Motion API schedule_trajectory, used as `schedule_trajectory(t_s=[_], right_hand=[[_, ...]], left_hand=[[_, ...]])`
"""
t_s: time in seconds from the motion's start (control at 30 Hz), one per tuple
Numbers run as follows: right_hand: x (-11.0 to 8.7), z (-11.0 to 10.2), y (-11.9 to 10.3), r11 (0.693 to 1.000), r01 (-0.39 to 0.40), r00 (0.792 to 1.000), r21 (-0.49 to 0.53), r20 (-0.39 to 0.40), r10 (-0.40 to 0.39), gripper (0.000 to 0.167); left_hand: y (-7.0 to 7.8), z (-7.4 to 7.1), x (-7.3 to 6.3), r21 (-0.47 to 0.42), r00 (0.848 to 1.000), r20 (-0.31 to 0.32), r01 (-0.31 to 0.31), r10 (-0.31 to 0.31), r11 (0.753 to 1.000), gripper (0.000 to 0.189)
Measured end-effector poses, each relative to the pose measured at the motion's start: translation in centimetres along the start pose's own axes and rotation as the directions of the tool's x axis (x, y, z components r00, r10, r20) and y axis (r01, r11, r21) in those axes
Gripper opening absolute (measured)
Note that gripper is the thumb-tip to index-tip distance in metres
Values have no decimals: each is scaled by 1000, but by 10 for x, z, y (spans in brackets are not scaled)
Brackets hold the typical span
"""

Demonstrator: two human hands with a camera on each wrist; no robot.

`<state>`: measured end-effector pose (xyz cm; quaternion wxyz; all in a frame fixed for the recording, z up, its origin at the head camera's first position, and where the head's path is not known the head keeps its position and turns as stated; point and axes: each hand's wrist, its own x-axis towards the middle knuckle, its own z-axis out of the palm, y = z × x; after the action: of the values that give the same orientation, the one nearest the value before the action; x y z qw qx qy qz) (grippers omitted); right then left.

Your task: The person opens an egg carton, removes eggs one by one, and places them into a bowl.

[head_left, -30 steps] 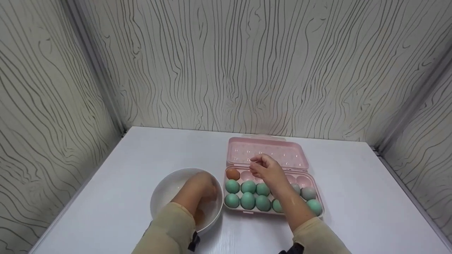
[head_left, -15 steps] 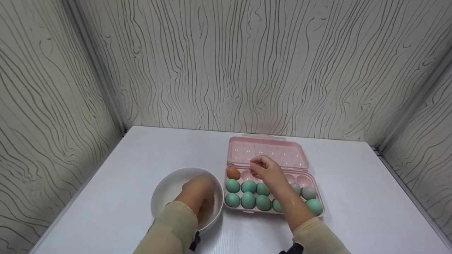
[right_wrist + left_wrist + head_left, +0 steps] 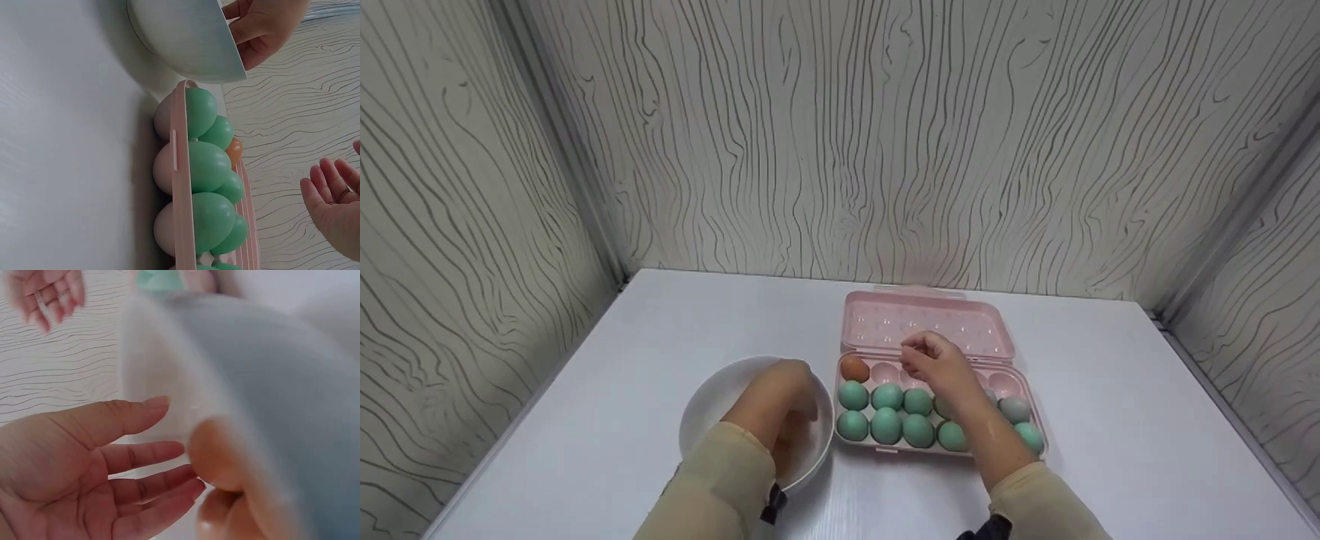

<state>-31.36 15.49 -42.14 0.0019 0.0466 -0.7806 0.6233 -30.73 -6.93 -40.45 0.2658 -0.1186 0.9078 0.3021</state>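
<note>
My left hand (image 3: 784, 386) reaches down into a white bowl (image 3: 709, 409). In the left wrist view, its thumb is apart from the fingers and the fingertips are right at a brown egg (image 3: 212, 453); more brown eggs lie below that one. My right hand (image 3: 941, 364) hovers over the back row of a pink egg carton (image 3: 922, 326), fingers loosely bent and holding nothing. Green eggs (image 3: 887, 425) fill much of the two front rows, with a greyish egg (image 3: 1015, 409) at the right. A single brown egg (image 3: 854, 368) sits in the back-left cup.
The carton's lid lies folded back toward the patterned wall (image 3: 840, 150). Bowl and carton stand close side by side on a white table (image 3: 1110, 390). Bare cups (image 3: 885, 373) show in the carton's back row. Patterned panels also rise at left and right.
My left hand has shifted about inside the bowl among the brown eggs. The right hand has drifted slightly to the right over the carton. The eggs in the carton look the same.
</note>
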Motion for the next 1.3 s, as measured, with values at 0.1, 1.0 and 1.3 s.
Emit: schedule_trajectory(t_s=[0.1, 1.0, 1.3], right_hand=[[2, -10, 5, 1000, -9, 1000, -29, -29, 8, 17], [-18, -131, 73, 872, -256, 943, -417, -307, 130, 35], [-26, -145, 97, 812, -343, 937, -472, -232, 261, 43]], left_hand=[[1, -2, -2, 92, 987, -76, -132, 139, 987, 34], [32, 7, 6, -11, 876, -256, -425, 408, 905, 46], [53, 26, 19, 74, 859, -254, -441, 444, 895, 35]])
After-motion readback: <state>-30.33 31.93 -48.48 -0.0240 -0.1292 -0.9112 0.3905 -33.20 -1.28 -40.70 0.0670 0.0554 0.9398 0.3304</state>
